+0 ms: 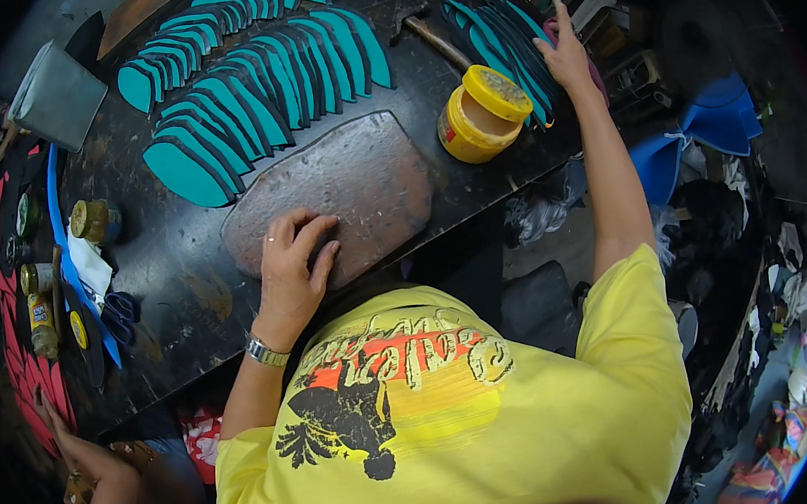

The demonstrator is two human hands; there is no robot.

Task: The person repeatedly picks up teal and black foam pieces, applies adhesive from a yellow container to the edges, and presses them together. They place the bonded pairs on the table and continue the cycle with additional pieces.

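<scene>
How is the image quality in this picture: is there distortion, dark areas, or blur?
Head view: strong fisheye bending, black corners. The dark table is evenly lit and the teal insoles sharp. The left hand on the stone slab is clear; the right hand near the rim is softer.

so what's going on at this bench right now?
A person in a yellow shirt leans over a dark worktable. The left hand rests flat on a worn slab; the right hand reaches to a stack of teal sole-shaped pieces at the far right. More teal pieces lie fanned in rows, beside a yellow tub and a hammer.
</scene>
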